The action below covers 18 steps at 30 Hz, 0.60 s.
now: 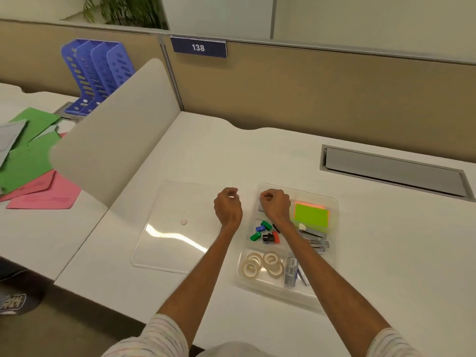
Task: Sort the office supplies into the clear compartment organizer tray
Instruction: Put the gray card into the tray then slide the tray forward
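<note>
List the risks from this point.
The right forearm passes over the tray between the stapler and the small coloured pieces; drawing back might scatter them. The clear lid next to the left hand barely shows on the white desk and may get knocked.

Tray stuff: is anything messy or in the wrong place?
Nothing is spilled. In the organizer tray, items sit in compartments. One oddity: a small pinkish blob sits on the clear lid left of it, too small to identify.

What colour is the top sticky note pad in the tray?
The sticky note pad is bright green; head view.
</note>
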Each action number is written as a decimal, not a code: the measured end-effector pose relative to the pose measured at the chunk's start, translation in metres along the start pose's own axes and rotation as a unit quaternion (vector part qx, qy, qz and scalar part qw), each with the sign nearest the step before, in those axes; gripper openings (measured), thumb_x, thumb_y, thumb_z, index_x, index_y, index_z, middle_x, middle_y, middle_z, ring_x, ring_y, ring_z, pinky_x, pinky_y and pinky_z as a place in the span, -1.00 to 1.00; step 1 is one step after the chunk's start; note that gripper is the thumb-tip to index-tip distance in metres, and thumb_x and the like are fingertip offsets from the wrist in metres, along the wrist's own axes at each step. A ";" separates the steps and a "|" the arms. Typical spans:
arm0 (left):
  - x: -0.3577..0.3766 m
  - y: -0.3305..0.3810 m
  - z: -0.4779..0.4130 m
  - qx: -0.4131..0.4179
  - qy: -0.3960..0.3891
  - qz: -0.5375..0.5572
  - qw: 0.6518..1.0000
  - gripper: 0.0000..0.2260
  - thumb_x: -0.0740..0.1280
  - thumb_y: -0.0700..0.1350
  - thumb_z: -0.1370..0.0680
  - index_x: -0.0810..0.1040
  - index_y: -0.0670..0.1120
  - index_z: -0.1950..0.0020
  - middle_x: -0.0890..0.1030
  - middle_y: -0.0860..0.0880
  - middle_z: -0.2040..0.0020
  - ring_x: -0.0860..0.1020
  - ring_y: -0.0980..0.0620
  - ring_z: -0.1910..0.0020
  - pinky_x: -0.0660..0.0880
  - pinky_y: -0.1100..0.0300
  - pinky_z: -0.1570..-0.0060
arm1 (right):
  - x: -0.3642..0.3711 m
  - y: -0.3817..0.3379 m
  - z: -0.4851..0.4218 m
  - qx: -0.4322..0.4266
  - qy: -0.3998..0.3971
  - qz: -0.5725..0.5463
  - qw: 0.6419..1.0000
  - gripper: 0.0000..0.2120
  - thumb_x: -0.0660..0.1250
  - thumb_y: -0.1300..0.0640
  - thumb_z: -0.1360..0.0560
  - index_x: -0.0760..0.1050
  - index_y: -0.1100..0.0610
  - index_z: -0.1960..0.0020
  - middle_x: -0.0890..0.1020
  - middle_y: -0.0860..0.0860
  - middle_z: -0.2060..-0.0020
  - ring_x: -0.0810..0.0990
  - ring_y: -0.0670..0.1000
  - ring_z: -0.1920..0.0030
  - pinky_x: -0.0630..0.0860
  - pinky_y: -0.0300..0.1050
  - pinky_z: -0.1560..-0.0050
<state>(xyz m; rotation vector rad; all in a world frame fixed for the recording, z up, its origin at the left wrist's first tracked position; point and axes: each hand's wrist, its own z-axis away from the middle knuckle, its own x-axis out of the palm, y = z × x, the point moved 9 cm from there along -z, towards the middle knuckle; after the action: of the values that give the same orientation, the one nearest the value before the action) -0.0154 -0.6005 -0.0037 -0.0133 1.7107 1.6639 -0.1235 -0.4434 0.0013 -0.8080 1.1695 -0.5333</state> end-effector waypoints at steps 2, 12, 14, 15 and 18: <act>-0.021 -0.012 -0.003 -0.003 0.022 -0.024 0.999 -0.81 0.33 -0.27 -0.55 0.63 -0.12 -0.12 0.67 -0.06 -0.06 0.62 -0.05 -0.05 0.55 0.09 -0.07 | 0.020 -0.014 0.009 -0.024 -0.024 0.000 0.999 -0.83 0.32 0.23 -0.48 0.69 0.18 0.06 0.74 0.09 0.13 0.67 0.05 0.05 0.36 -0.31 0.12; -0.123 -0.070 -0.016 -0.003 0.055 -0.084 0.995 -0.79 0.29 -0.27 -0.55 0.57 -0.13 -0.16 0.63 -0.06 -0.08 0.58 -0.08 -0.10 0.47 0.04 -0.15 | 0.109 -0.044 0.042 -0.045 -0.127 0.027 0.991 -0.75 0.32 0.24 -0.48 0.63 0.22 -0.13 0.69 0.12 -0.08 0.62 0.10 -0.13 0.47 -0.17 -0.17; -0.142 -0.081 -0.021 -0.012 0.057 -0.103 0.993 -0.78 0.30 -0.25 -0.56 0.55 -0.14 -0.19 0.61 -0.08 -0.11 0.56 -0.10 -0.14 0.46 0.00 -0.20 | 0.122 -0.042 0.048 -0.042 -0.152 0.059 0.986 -0.71 0.34 0.21 -0.48 0.58 0.22 -0.19 0.65 0.13 -0.13 0.59 0.11 -0.19 0.44 -0.13 -0.22; -0.150 -0.087 -0.023 -0.017 0.057 -0.115 0.992 -0.77 0.31 -0.23 -0.56 0.54 -0.14 -0.21 0.60 -0.09 -0.13 0.54 -0.11 -0.18 0.44 -0.02 -0.23 | 0.128 -0.039 0.051 -0.041 -0.164 0.079 0.982 -0.67 0.35 0.19 -0.48 0.55 0.22 -0.24 0.62 0.13 -0.17 0.56 0.12 -0.22 0.41 -0.11 -0.25; -0.167 -0.106 -0.026 -0.046 0.044 -0.181 0.981 -0.67 0.35 -0.12 -0.55 0.47 -0.15 -0.29 0.52 -0.14 -0.25 0.43 -0.13 -0.32 0.35 -0.04 -0.32 | 0.144 -0.029 0.061 -0.027 -0.203 0.129 0.970 -0.53 0.37 0.14 -0.48 0.40 0.24 -0.35 0.46 0.19 -0.29 0.48 0.18 -0.28 0.39 -0.06 -0.27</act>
<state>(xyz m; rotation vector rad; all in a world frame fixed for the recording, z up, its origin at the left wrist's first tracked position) 0.1449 -0.7189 -0.0145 -0.4232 1.5814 1.4827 -0.0189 -0.5511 -0.0505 -0.7530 0.8928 -0.1114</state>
